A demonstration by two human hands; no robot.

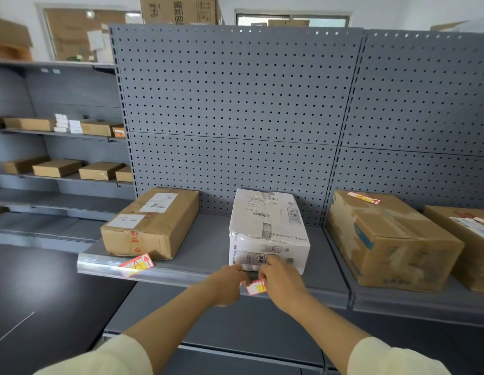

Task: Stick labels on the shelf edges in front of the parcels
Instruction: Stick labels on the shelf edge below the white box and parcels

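Observation:
A white parcel (268, 228) stands on the grey shelf, and a brown parcel (151, 221) lies to its left. On the shelf edge (181, 276) below the brown parcel sticks a red-and-white label (136, 263) marked A. Both my hands press a second red-and-white label (255, 287) against the edge in front of the white parcel. My left hand (226, 284) pinches its left end. My right hand (282, 284) covers its right part, so most of the label is hidden.
Two brown boxes (392, 239) (468, 239) sit on the adjoining shelf to the right; a label (364, 197) lies on top of the nearer one. Shelves at the left hold several small boxes (57, 167). A lower shelf (222, 320) juts out below my arms.

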